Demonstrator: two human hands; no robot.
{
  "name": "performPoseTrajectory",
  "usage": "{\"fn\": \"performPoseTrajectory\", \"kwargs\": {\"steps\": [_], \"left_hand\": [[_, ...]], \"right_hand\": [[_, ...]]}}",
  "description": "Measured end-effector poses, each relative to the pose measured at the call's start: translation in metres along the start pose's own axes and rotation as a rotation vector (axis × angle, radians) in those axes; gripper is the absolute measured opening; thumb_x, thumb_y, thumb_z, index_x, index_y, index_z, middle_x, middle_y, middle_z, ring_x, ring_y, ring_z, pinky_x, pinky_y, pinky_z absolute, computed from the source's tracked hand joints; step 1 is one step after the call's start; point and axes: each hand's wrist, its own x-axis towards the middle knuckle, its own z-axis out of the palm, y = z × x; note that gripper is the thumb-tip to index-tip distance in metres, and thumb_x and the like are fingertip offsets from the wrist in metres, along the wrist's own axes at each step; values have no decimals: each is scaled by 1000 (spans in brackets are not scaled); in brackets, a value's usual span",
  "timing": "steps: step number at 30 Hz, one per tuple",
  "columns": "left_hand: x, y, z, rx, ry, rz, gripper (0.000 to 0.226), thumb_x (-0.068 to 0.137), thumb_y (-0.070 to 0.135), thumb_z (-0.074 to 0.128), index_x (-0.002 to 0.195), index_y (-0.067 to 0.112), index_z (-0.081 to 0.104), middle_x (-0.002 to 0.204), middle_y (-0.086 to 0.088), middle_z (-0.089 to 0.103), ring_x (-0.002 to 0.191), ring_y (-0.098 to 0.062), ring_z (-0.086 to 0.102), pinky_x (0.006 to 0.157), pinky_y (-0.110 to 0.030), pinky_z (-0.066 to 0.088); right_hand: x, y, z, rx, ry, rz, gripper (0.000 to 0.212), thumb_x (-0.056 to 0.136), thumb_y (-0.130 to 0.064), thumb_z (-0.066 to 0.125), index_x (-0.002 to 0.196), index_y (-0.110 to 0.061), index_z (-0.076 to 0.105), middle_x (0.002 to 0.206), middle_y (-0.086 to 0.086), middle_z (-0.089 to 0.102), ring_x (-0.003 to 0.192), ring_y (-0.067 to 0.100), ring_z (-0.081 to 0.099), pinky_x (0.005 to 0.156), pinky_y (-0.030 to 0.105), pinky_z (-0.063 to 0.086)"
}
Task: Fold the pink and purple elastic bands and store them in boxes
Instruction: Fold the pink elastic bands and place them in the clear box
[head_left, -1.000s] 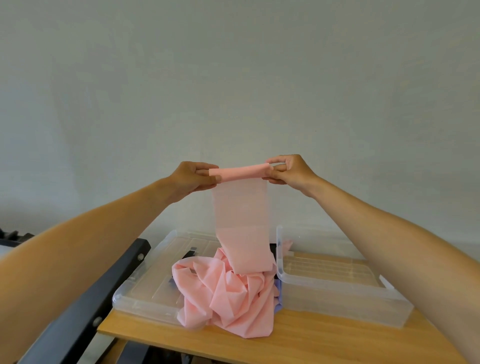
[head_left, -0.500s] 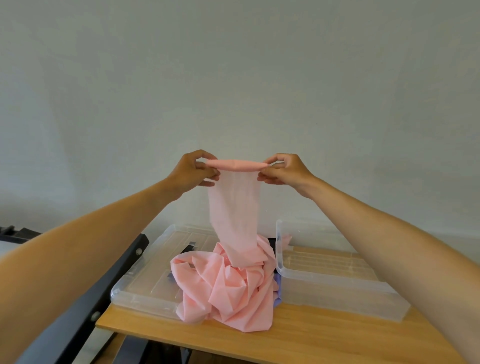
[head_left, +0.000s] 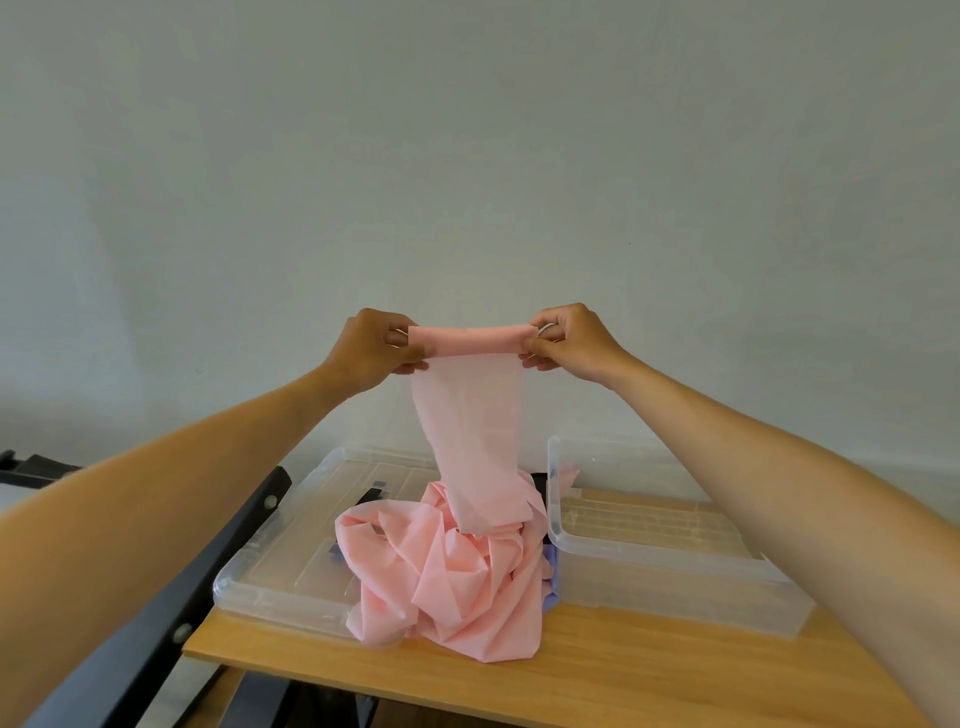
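Note:
High above the table, my left hand (head_left: 371, 351) and my right hand (head_left: 569, 340) pinch the two ends of a rolled top edge of the pink elastic band (head_left: 470, 415). From that roll the band hangs down as a flat strip into a crumpled pink heap on the table. A bit of the purple band (head_left: 551, 582) peeks out at the heap's right side, mostly hidden. A clear box (head_left: 670, 577) stands on the right, and a flat clear box or lid (head_left: 280, 577) lies on the left, partly under the heap.
The wooden table (head_left: 597, 670) has its front edge close to me. A black metal bar (head_left: 156, 613) with bolts runs diagonally at the left, beside the table. A plain wall stands behind.
The top edge has been rolled over again, so the roll is thicker. More band has lifted off the heap, and the hanging strip swung slightly.

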Motion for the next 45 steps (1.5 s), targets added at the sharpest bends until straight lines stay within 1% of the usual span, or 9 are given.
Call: {"fn": "performPoseTrajectory", "kwargs": {"steps": [4, 8, 13, 18, 21, 27, 32, 36, 45], "left_hand": [[-7, 5, 5, 76, 1, 44, 11, 98, 19, 70, 103, 9, 69, 72, -12, 76, 62, -25, 75, 61, -33, 63], [-6, 4, 5, -150, -5, -19, 19, 92, 9, 75, 110, 8, 71, 90, -13, 79, 83, -25, 78, 76, -35, 65], [-4, 11, 4, -393, 35, -125, 24, 92, 18, 76, 112, 5, 73, 97, -18, 78, 88, -27, 78, 77, -29, 64], [-3, 1, 1, -325, 11, -121, 47, 85, 5, 81, 128, 11, 65, 103, -14, 76, 92, -25, 77, 76, -25, 62], [-1, -7, 0, -150, 30, -71, 38, 84, 2, 82, 120, 7, 73, 105, -10, 76, 98, -22, 75, 85, -29, 63], [-8, 0, 1, 50, -1, 25, 13, 96, 15, 71, 106, 6, 71, 73, -13, 77, 64, -24, 76, 63, -30, 64], [-7, 6, 3, -222, 2, -65, 20, 92, 14, 77, 110, 8, 72, 88, -13, 79, 84, -25, 79, 80, -34, 64], [-8, 11, 5, -376, 52, -115, 25, 94, 22, 75, 110, 4, 73, 94, -17, 79, 87, -26, 79, 79, -30, 64], [-5, -3, -1, -208, 20, -46, 36, 86, 10, 82, 120, 5, 72, 106, -11, 76, 98, -21, 75, 83, -25, 62]], "right_hand": [[-5, -2, 2, -34, 19, -9, 9, 102, -12, 64, 108, -5, 65, 76, 11, 78, 69, 25, 78, 63, 31, 63], [-7, -4, 5, 248, 25, 81, 13, 95, 2, 68, 108, 3, 67, 93, 18, 79, 87, 26, 80, 72, 30, 63], [-6, -9, 3, 513, 20, 147, 15, 99, -16, 69, 107, -3, 69, 106, 17, 77, 95, 28, 79, 83, 30, 63], [-2, -2, 3, 357, 15, 67, 29, 98, -8, 70, 126, -3, 62, 95, 14, 78, 85, 16, 79, 76, 24, 63], [0, 1, 2, 189, 9, 16, 28, 99, -8, 68, 125, 1, 65, 98, 16, 77, 89, 16, 78, 76, 25, 63], [-5, -4, 2, -109, 13, -60, 8, 103, -16, 63, 105, -9, 64, 77, 11, 77, 64, 23, 77, 61, 30, 63], [-6, -8, 5, 137, 27, 15, 11, 100, -6, 66, 110, -2, 64, 89, 18, 78, 79, 28, 79, 65, 32, 62], [-8, -17, 5, 362, 19, 80, 25, 98, -19, 72, 114, 0, 67, 97, 20, 78, 89, 29, 79, 78, 34, 65], [-2, -9, -1, 128, 29, -9, 28, 99, -11, 69, 124, 0, 63, 103, 18, 77, 94, 25, 79, 74, 27, 64]]}}
